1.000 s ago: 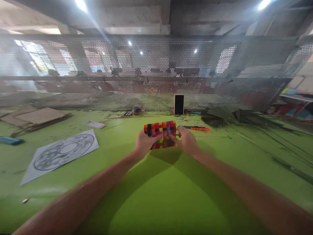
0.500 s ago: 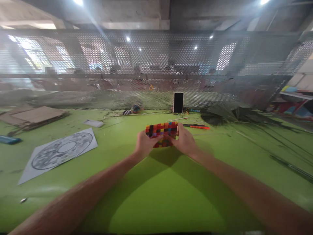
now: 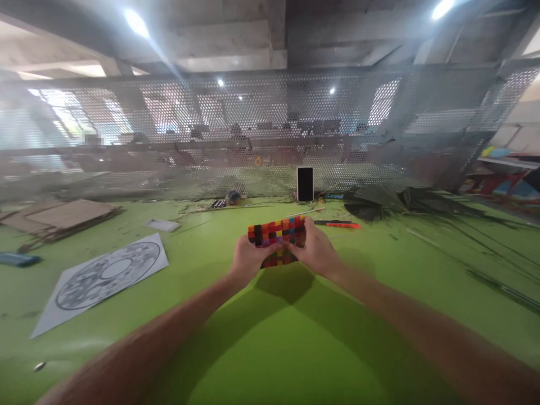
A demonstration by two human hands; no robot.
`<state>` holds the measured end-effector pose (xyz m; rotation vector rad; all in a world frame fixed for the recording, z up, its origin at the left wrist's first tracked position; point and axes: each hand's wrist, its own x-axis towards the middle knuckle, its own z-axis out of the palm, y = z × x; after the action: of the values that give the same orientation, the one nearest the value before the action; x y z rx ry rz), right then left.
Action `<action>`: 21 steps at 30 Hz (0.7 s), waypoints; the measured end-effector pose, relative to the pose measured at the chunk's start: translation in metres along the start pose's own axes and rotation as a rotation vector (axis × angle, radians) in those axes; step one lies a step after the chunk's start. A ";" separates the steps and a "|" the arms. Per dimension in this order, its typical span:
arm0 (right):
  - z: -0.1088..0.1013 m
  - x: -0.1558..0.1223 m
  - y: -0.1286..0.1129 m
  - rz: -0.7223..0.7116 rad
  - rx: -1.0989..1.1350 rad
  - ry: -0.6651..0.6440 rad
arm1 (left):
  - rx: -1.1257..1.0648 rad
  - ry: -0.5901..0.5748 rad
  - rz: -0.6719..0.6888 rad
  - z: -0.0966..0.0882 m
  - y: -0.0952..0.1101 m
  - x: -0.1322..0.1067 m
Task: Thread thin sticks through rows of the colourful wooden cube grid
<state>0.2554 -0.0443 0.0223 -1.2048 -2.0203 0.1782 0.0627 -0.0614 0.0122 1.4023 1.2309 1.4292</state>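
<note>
A small multicoloured woven piece (image 3: 274, 230), checkered in red, black, yellow, blue and purple, is held up over the green table (image 3: 270, 349) at the middle of the head view. My left hand (image 3: 247, 260) grips its left side, and my right hand (image 3: 317, 247) grips the right side. Both thumbs lie across the near face and almost meet at the centre. The fingers behind the piece are mostly hidden. It tilts a little, with the right end higher.
A printed sheet (image 3: 113, 270) with a ring design lies left, near cardboard pieces (image 3: 76, 214) and a small white tray (image 3: 161, 225). A dark-screened device (image 3: 305, 184) stands upright against the perforated metal screen (image 3: 270, 107). An orange cutter (image 3: 337, 224) and dark palm leaves (image 3: 375, 199) lie right.
The whole scene sits slightly lower in the picture as the head view tilts up. Both hands keep their grip on the woven piece, whose right end looks a bit more raised.
</note>
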 end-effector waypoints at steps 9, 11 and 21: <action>-0.002 0.003 0.002 0.001 -0.142 -0.038 | 0.032 0.046 0.003 -0.001 0.002 0.000; -0.003 0.003 0.003 -0.015 -0.143 -0.021 | 0.002 0.041 -0.023 -0.001 0.002 0.000; -0.003 0.003 0.012 -0.025 -0.131 -0.045 | -0.176 -0.120 -0.067 -0.006 -0.004 0.008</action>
<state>0.2644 -0.0359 0.0203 -1.2651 -2.1123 0.0618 0.0554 -0.0536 0.0109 1.2949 1.0406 1.3530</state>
